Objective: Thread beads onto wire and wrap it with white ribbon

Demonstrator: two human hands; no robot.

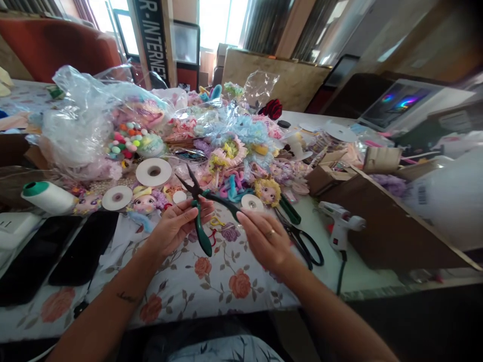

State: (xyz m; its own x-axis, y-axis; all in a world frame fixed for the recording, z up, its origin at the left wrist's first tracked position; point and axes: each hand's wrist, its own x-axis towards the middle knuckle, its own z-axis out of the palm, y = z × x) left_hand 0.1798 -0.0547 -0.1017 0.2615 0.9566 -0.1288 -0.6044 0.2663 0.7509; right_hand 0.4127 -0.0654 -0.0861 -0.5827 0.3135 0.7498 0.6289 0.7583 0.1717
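Pliers splayed | scissors partly hidden, seemingly behind right hand

A flower-printed cloth covers much of the surface, its pale plain part toward four o'clock from mid-view. A heap of pastel frills and clear plastic spreads from ten to twelve. At nine lies a cone of white thread; at eight, two flat black slabs. Black-handled scissors and a white glue gun sit near four.
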